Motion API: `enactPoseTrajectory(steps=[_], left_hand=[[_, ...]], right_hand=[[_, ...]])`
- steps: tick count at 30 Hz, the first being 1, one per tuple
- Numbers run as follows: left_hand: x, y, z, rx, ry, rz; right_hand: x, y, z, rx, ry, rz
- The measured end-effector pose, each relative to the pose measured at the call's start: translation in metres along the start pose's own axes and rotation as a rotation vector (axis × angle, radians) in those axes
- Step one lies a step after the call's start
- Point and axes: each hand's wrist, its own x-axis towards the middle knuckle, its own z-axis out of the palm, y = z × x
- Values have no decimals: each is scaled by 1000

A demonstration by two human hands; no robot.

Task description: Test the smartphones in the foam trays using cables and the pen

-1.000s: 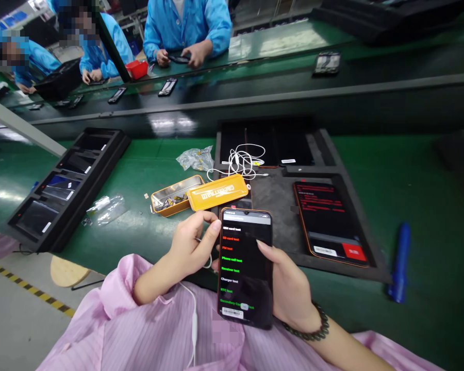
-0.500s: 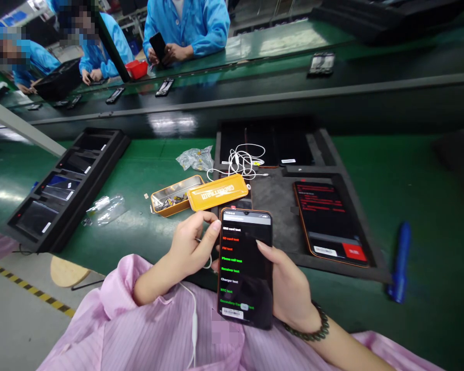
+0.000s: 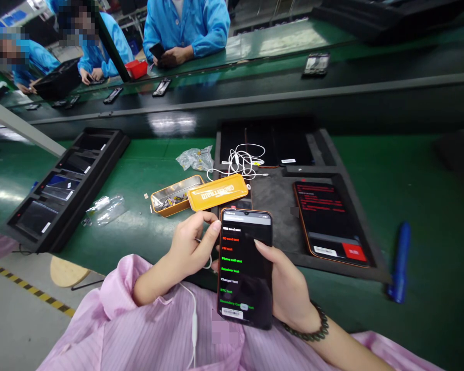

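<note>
While right hand grips phone (left hand pinches cable), green workbench stretches ahead.

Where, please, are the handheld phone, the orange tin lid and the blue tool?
handheld phone (image 3: 239, 273): head view, middle of its screen.
orange tin lid (image 3: 217, 191): head view, centre of its lettered top.
blue tool (image 3: 400, 260): head view, middle of its body.

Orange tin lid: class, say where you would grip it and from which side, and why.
Probably pinch the orange lid across its short width, from above: it lies flat side up, long and narrow, with both long edges exposed beside the open tin.
</note>
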Motion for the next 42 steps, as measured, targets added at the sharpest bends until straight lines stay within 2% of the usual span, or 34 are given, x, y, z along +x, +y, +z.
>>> enactPoseTrajectory(steps=[9,16,22,42], left_hand=[[0,0,0,5,-17,-23],[0,0,0,6,-4,-8],[1,-1,0,-2,3,6],[1,-2,1,9,0,21]], right_hand=[[2,3,-3,-23,50,34],[2,2,-4,-24,9,17],[1,1,-3,4,74,18],[1,-3,1,17,-21,40]])
